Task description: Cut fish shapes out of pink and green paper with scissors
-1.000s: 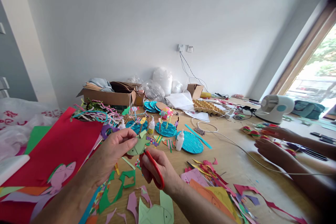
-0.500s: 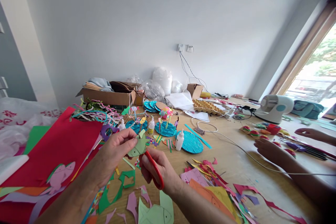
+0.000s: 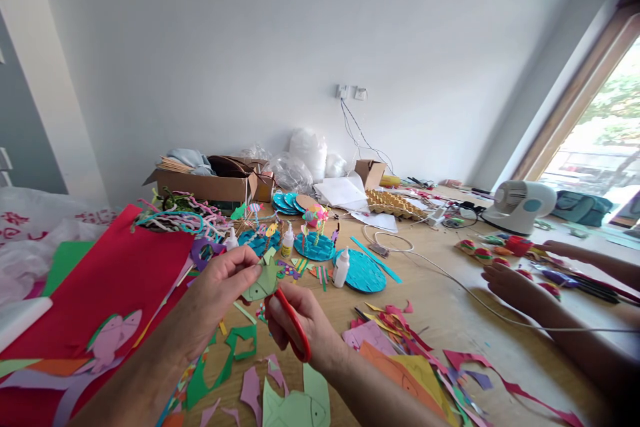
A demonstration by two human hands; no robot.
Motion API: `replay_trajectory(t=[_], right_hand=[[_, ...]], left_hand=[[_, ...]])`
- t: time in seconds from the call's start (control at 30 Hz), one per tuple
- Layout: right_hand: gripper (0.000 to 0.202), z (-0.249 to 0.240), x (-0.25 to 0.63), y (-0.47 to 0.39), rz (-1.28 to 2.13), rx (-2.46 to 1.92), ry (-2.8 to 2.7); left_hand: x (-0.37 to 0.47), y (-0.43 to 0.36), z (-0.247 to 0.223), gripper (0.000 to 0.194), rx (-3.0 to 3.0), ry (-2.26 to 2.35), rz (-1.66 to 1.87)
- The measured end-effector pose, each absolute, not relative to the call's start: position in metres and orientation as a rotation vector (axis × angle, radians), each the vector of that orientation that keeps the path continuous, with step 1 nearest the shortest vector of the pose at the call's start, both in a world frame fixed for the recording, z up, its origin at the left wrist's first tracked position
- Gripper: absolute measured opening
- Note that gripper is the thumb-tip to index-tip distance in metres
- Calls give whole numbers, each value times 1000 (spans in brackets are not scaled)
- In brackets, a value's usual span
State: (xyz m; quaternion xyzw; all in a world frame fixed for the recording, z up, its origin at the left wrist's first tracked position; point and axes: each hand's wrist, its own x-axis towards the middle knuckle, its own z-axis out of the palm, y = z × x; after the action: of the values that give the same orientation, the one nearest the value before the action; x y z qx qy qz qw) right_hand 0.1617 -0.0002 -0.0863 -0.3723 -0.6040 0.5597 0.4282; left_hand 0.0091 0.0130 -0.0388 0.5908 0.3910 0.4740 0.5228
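Observation:
My left hand [image 3: 227, 287] pinches a small light green paper fish [image 3: 261, 283] between thumb and fingers, over the middle of the table. Red-handled scissors [image 3: 296, 325] are in my right hand [image 3: 307, 327], its fingers wrapped round the loops. The blades meet the lower right edge of the paper fish and are mostly hidden behind it and my fingers. Below my hands lies a larger light green sheet [image 3: 300, 407] with a fish drawn on it. Green paper offcuts [image 3: 225, 360] and pink scraps [image 3: 251, 387] are scattered beside it.
White glue bottles [image 3: 341, 268] stand near blue painted discs [image 3: 363, 272]. Red sheets [image 3: 100, 280] lie at the left. Coloured scraps [image 3: 400, 333] and a white cable [image 3: 450, 277] spread rightward. Another person's hands [image 3: 515, 287] are at the right, near a white fan [image 3: 520, 207].
My hands, the paper fish and the scissors keep nearly the same position. At the right, the other person's farther hand has moved left, toward a red item.

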Motion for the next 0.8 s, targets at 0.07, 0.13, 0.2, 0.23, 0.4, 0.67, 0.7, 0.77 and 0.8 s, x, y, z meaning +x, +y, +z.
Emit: replay_trajectory(t=[0.07,0.13,0.2,0.23,0.4,0.67,0.7,0.77,0.8], right_hand=[[50,-88,162,0,1397,-927,-1505],[51,-89,162,0,1398,-922,-1503],[50,-90,162,0,1396,-920,-1501],[50,-90,162,0,1394,-920,-1500],[45,-89,162,0,1378,-923,-1499],[46,-89,161,1,1394,-923,-1483],[46,-89,161,1,1397,-925,-1483],[47,-90,162,1,1403,-933,-1486],[48,-90,162,1,1403,-934,-1489]], left_hand=[[9,13,-39,19,1413,936,1129],[8,13,-39,18,1414,940,1127],[9,13,-39,18,1421,941,1128],[9,13,-39,18,1426,941,1128],[9,13,-39,17,1428,937,1123],[5,16,-42,17,1441,891,1073],[4,16,-42,17,1439,892,1070],[4,17,-43,17,1437,893,1061],[3,17,-43,17,1438,895,1055]])
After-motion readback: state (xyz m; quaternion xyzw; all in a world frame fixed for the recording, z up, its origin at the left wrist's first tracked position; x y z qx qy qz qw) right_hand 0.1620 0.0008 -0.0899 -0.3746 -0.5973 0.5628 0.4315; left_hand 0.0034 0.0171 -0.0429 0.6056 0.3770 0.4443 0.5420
